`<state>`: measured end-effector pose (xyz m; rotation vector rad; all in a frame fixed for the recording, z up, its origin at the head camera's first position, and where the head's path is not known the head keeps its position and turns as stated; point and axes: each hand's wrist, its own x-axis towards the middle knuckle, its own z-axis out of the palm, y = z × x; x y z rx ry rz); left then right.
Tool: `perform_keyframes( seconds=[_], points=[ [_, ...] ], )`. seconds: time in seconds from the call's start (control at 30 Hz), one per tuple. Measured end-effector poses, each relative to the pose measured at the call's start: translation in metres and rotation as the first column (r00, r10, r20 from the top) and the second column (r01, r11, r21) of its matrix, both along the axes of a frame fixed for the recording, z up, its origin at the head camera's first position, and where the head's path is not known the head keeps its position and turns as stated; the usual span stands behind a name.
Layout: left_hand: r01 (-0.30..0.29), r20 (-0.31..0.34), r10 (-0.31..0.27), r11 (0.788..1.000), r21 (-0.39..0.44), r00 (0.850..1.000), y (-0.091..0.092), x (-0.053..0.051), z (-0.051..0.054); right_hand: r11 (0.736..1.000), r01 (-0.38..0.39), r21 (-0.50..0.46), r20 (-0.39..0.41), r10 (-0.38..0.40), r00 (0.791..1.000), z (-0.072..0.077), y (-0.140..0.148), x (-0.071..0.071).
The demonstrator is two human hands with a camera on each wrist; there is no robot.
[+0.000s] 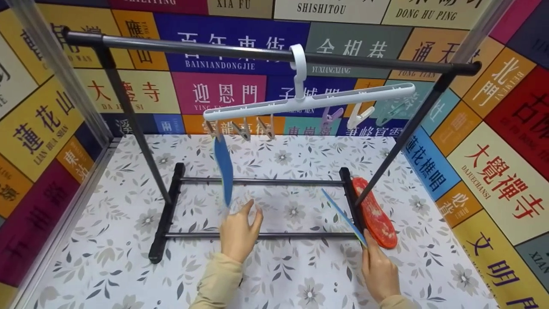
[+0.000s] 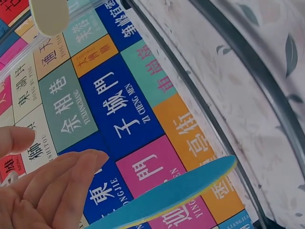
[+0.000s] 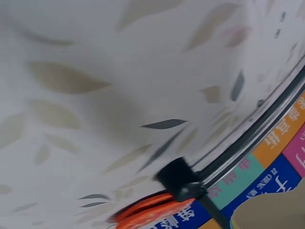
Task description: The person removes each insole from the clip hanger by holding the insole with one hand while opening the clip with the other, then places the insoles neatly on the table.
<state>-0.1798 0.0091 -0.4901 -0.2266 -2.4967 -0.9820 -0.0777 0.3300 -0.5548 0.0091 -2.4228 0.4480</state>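
Note:
A white hanger [image 1: 313, 102] with several clips hangs from the rack's top bar, its left end tilted down. A blue insole [image 1: 224, 169] hangs from the left-end clips. Just below that insole is my left hand [image 1: 240, 234], thumb and fingers extended and apart, holding nothing; in the left wrist view the insole [image 2: 176, 195] lies beside the fingers. My right hand [image 1: 381, 270] pinches the near end of a second blue insole [image 1: 341, 212], seen nearly edge-on in the head view. The right fingers are out of sight in the right wrist view.
The dark metal rack [image 1: 266, 235] stands on a floral-patterned surface [image 1: 283, 279]. Red insoles [image 1: 375, 214] lie by its right foot, close to my right hand. Loose clips [image 1: 361, 116] hang along the hanger. Walls with coloured lettered blocks [image 1: 231, 40] enclose the back and sides.

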Motion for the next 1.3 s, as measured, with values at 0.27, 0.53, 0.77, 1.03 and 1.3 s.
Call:
perform_keyframes(
  seconds=[0.27,0.53,0.77,1.03,1.3],
  points=[
    [0.011,0.027,-0.011,1.0,0.015,1.0,0.002,0.005,-0.006,0.998,0.06,-0.002,0.001,-0.06,0.998,-0.007,0.033,0.021],
    [0.047,0.013,-0.047,0.999,0.002,0.999,0.004,0.008,-0.008,0.99,0.141,0.002,-0.074,-0.14,0.987,-0.015,0.069,0.037],
    [0.051,0.006,-0.05,0.999,-0.007,0.999,0.008,0.008,-0.006,0.969,0.247,-0.014,0.054,-0.246,0.968,-0.017,0.089,0.047],
    [0.065,-0.028,-0.065,0.998,-0.012,0.998,0.01,0.011,-0.01,0.942,0.334,0.019,0.258,-0.327,0.909,-0.008,0.12,0.046],
    [0.07,-0.022,-0.07,0.997,0.008,0.997,0.01,0.016,-0.017,0.932,0.361,0.027,0.42,-0.339,0.842,-0.004,0.139,0.023]
  ],
)
